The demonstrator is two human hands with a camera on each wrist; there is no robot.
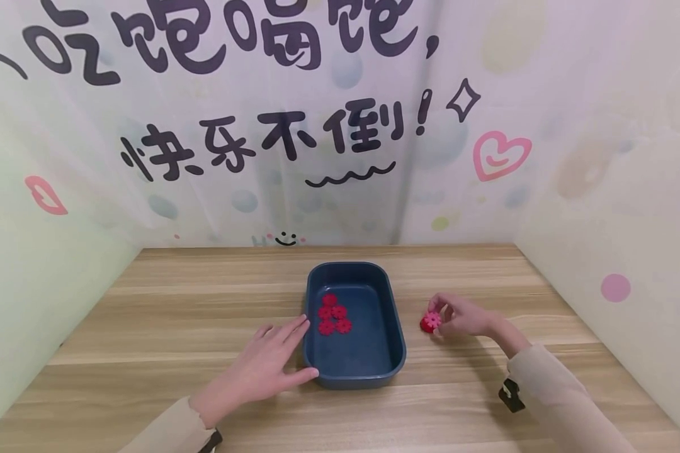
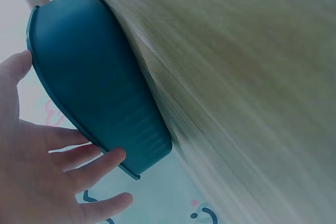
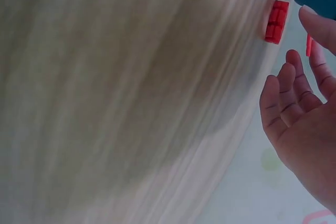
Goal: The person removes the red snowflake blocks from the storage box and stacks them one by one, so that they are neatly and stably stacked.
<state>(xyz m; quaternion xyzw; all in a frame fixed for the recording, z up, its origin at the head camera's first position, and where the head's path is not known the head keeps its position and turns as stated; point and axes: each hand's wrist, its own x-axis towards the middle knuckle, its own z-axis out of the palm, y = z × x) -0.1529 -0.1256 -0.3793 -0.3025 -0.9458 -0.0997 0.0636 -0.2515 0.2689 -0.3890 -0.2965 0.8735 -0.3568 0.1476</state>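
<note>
A dark blue rectangular tray [image 1: 354,380] stands on the table with several red flower-shaped discs [image 1: 330,313] lying flat in its left half. My left hand [image 1: 266,365] rests against the tray's left rim, fingers spread and fairly straight. In the left wrist view its thumb and fingertips lie along that rim. To the right of the tray, my right hand [image 1: 461,316] pinches one flower-shaped disc [image 1: 433,319], pinkish in the head view. The right wrist view shows this disc edge-on between thumb and index finger. Close by it on the table is a short red stack [image 3: 276,22] of such pieces.
The wood-grain table [image 1: 192,302] meets a back wall [image 1: 294,207] printed with large black characters and pale dots. Side walls close it in at left and right. Dark straps [image 1: 511,395] sit at both sleeve cuffs.
</note>
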